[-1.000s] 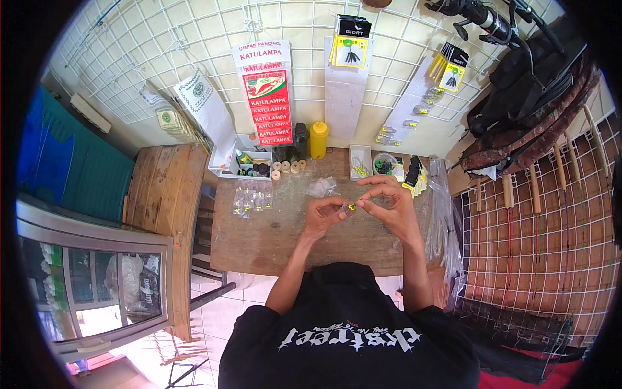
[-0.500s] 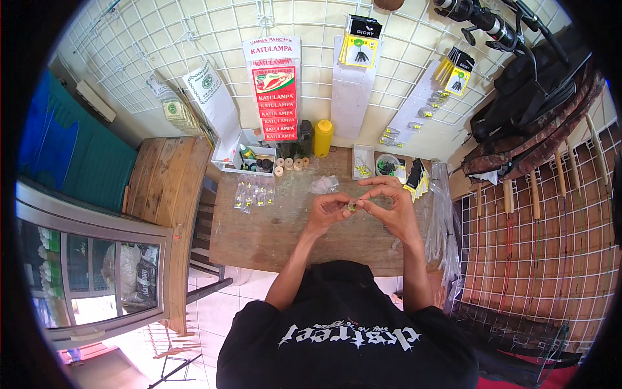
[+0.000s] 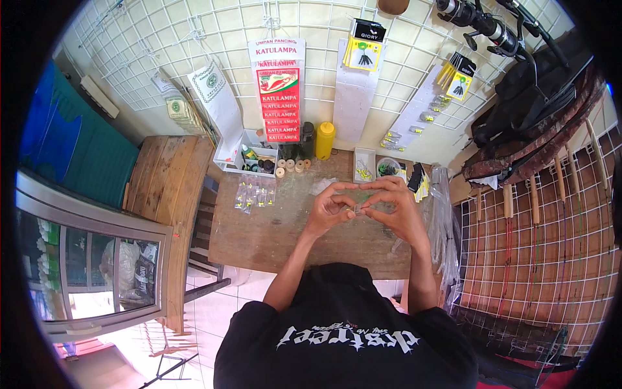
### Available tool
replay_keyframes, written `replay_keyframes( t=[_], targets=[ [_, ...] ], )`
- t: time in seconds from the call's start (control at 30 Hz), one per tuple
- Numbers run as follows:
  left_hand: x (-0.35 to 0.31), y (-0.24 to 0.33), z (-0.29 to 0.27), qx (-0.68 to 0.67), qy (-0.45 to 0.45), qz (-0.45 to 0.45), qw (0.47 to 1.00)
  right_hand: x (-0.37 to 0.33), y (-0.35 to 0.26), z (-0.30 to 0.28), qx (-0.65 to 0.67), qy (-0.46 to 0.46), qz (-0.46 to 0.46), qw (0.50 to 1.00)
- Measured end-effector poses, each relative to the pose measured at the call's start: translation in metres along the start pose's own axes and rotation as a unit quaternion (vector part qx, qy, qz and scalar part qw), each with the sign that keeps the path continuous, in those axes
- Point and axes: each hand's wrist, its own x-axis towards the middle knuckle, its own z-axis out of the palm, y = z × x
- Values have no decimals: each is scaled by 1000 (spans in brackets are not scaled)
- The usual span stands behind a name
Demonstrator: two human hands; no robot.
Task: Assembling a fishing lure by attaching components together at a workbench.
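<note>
Above the wooden table, my left hand (image 3: 326, 211) and my right hand (image 3: 400, 211) meet at the fingertips. Between them they pinch a small clear plastic packet (image 3: 356, 209); its contents are too small to make out. Both thumbs press at it from the near side, while the longer fingers arch over on the far side. Just beyond my left fingers lies a crumpled clear plastic wrapper (image 3: 322, 185), partly hidden. Several small clear packets with yellow bits (image 3: 255, 193) lie on the table to the left.
At the table's back stand a white organizer box (image 3: 249, 163), wooden spools (image 3: 289, 166), a yellow squeeze bottle (image 3: 324, 141), a white tray (image 3: 364, 166) and a round tub (image 3: 388, 166). Black-and-yellow packages (image 3: 420, 181) and long plastic sleeves (image 3: 443, 220) lie at the right edge. A wire grid (image 3: 227, 39) rises behind.
My right fingers have come down and leftward, so both hands' fingertips now nearly meet above the packet. The packet has shifted slightly to the right and is more covered by fingers.
</note>
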Motion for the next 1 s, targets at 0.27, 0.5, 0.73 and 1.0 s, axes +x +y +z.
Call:
replay_keyframes(
  t=[0.27, 0.5, 0.73, 1.0],
  targets=[
    [1, 2, -1, 71, -23, 29, 997, -3, -1, 3, -14, 10, 15, 1000],
    [1, 15, 10, 174, 3, 17, 985, -10, 12, 9, 29, 38, 20, 999],
    [-2, 14, 16, 149, 9, -12, 989, -12, 11, 3, 43, 8, 33, 998],
    [-7, 15, 25, 116, 5, -47, 992, -15, 16, 0, 46, -7, 56, 997]
  ],
)
